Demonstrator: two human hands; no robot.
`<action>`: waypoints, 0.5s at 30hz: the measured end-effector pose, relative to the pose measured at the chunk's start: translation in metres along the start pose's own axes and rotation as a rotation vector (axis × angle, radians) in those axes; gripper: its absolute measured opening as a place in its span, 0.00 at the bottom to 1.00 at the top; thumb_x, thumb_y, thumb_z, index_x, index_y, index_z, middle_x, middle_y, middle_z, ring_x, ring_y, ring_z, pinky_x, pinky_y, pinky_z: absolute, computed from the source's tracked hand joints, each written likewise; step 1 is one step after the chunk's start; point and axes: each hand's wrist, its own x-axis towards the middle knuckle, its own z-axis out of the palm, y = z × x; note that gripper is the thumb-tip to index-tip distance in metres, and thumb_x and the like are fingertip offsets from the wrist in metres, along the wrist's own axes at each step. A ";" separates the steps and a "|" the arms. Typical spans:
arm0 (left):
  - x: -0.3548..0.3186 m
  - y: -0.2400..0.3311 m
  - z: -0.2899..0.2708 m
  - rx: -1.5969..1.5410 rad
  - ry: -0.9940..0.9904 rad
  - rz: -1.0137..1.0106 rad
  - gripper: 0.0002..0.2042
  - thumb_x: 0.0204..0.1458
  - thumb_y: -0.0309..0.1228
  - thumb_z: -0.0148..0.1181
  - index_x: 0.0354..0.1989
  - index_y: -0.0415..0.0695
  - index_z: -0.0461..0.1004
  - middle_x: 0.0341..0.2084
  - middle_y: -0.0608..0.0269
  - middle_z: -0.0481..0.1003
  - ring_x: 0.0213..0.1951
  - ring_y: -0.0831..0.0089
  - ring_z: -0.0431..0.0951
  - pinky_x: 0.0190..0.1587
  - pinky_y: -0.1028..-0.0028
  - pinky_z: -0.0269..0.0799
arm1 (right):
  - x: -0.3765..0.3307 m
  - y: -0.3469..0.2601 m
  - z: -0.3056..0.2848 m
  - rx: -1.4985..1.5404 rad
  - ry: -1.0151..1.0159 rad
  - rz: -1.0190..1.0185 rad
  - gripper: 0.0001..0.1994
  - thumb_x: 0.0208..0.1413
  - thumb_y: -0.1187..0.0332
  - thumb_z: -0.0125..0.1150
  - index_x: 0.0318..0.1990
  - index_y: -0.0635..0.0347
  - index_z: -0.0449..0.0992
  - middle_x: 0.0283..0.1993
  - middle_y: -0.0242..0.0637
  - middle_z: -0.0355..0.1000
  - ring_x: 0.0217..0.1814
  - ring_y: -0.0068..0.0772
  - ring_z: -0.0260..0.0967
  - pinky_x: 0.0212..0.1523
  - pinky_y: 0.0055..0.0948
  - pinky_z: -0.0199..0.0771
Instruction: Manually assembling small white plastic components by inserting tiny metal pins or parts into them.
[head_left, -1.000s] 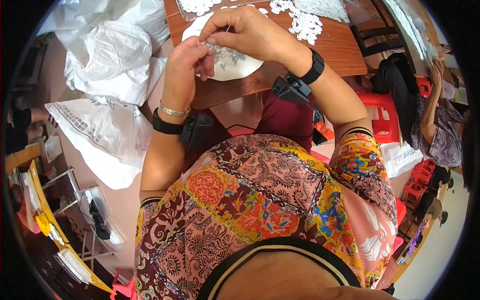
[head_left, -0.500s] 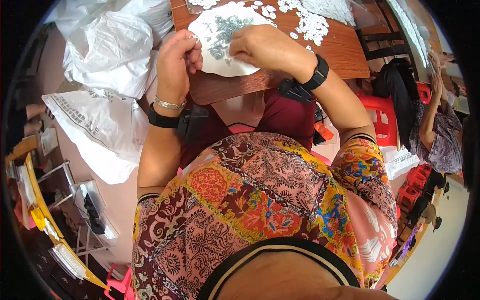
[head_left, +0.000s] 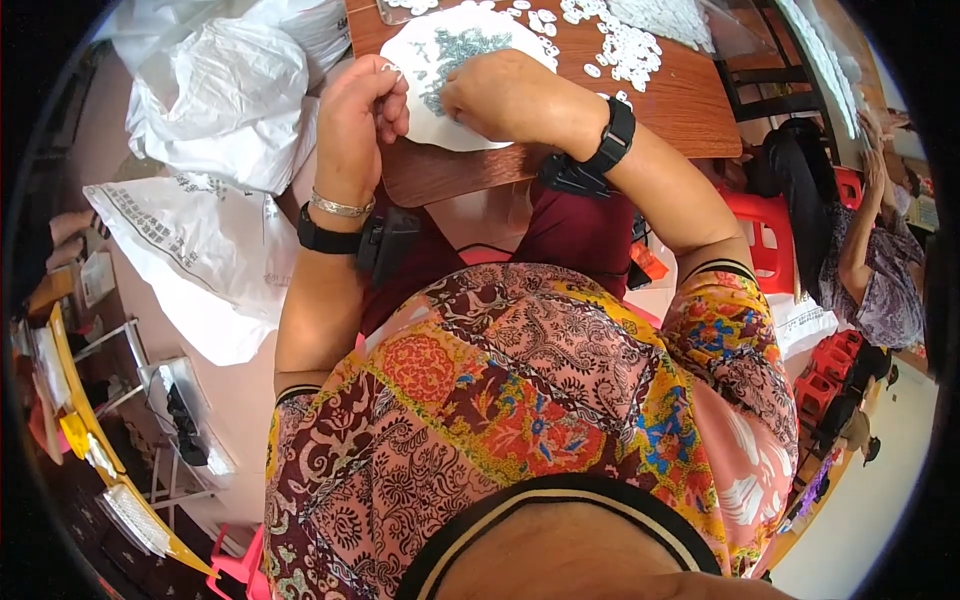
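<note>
My left hand (head_left: pixel 362 105) is raised at the near left edge of a white round sheet (head_left: pixel 470 135). Its thumb and forefinger pinch a small white plastic piece (head_left: pixel 391 68), and the other fingers are curled. Over the sheet, my right hand (head_left: pixel 510 95) is bent down with its fingers drawn together beside a heap of small grey metal-looking parts (head_left: pixel 462 50). The back of that hand hides its fingertips and whatever they may hold. Loose small white oval pieces (head_left: pixel 630 58) lie on the brown wooden table (head_left: pixel 690 110) to the right of the sheet.
Large white plastic bags (head_left: pixel 215 100) stand on the floor left of the table, with a flattened white sack (head_left: pixel 200 250) nearer me. A red plastic stool (head_left: pixel 765 240) is at the right. Farther right, another person (head_left: pixel 880 260) sits at a separate table.
My right hand has shifted a little to the left over the grey parts, toward my left hand. My left hand stays almost in place, still pinching the white piece.
</note>
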 end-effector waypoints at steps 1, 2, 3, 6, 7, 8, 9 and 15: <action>0.000 0.000 0.001 0.000 -0.001 0.000 0.08 0.55 0.32 0.44 0.26 0.43 0.65 0.15 0.70 0.61 0.19 0.78 0.63 0.21 0.80 0.53 | 0.000 -0.001 -0.002 -0.015 -0.075 0.049 0.06 0.49 0.68 0.54 0.29 0.58 0.75 0.30 0.40 0.71 0.36 0.45 0.71 0.36 0.40 0.71; 0.000 0.000 0.001 0.000 -0.002 -0.010 0.08 0.55 0.32 0.44 0.26 0.43 0.65 0.15 0.70 0.61 0.19 0.78 0.63 0.21 0.80 0.53 | -0.001 0.000 0.001 -0.015 -0.075 0.050 0.06 0.49 0.68 0.54 0.29 0.58 0.75 0.30 0.40 0.71 0.36 0.45 0.71 0.36 0.40 0.71; 0.000 0.000 0.002 0.001 -0.002 -0.020 0.08 0.55 0.32 0.44 0.26 0.43 0.65 0.15 0.70 0.61 0.19 0.78 0.63 0.21 0.80 0.53 | -0.002 0.001 0.006 0.034 -0.001 0.059 0.06 0.47 0.69 0.54 0.28 0.59 0.76 0.28 0.43 0.72 0.34 0.47 0.72 0.34 0.42 0.71; 0.000 -0.001 0.000 -0.071 -0.001 0.002 0.08 0.53 0.30 0.47 0.23 0.45 0.66 0.14 0.72 0.65 0.16 0.83 0.66 0.18 0.84 0.54 | -0.007 0.000 0.008 0.099 0.118 0.054 0.06 0.45 0.70 0.53 0.27 0.61 0.76 0.27 0.46 0.73 0.33 0.50 0.72 0.33 0.44 0.72; 0.000 -0.001 0.001 -0.071 -0.002 0.002 0.08 0.53 0.30 0.47 0.23 0.45 0.66 0.14 0.72 0.65 0.16 0.83 0.66 0.18 0.84 0.54 | -0.010 0.000 0.007 0.115 0.160 0.047 0.06 0.45 0.70 0.53 0.27 0.62 0.75 0.27 0.46 0.73 0.33 0.50 0.72 0.34 0.44 0.71; 0.000 -0.001 0.001 -0.065 0.003 0.007 0.08 0.53 0.30 0.47 0.23 0.45 0.66 0.14 0.73 0.65 0.16 0.83 0.66 0.18 0.84 0.54 | -0.012 0.002 0.009 0.114 0.161 0.047 0.06 0.45 0.70 0.53 0.27 0.62 0.75 0.27 0.46 0.73 0.33 0.50 0.72 0.34 0.44 0.71; 0.000 -0.001 0.001 -0.059 0.007 0.011 0.08 0.53 0.30 0.47 0.23 0.45 0.66 0.14 0.73 0.65 0.16 0.83 0.66 0.18 0.84 0.54 | -0.014 0.005 0.011 0.116 0.182 0.063 0.06 0.45 0.70 0.52 0.27 0.62 0.75 0.27 0.46 0.73 0.33 0.50 0.72 0.34 0.44 0.71; 0.001 -0.003 -0.002 -0.045 -0.007 0.005 0.08 0.52 0.30 0.47 0.23 0.45 0.66 0.15 0.73 0.65 0.16 0.83 0.66 0.18 0.84 0.53 | -0.024 0.023 0.004 0.056 0.245 0.097 0.05 0.48 0.69 0.53 0.31 0.59 0.72 0.30 0.41 0.71 0.35 0.47 0.70 0.35 0.41 0.70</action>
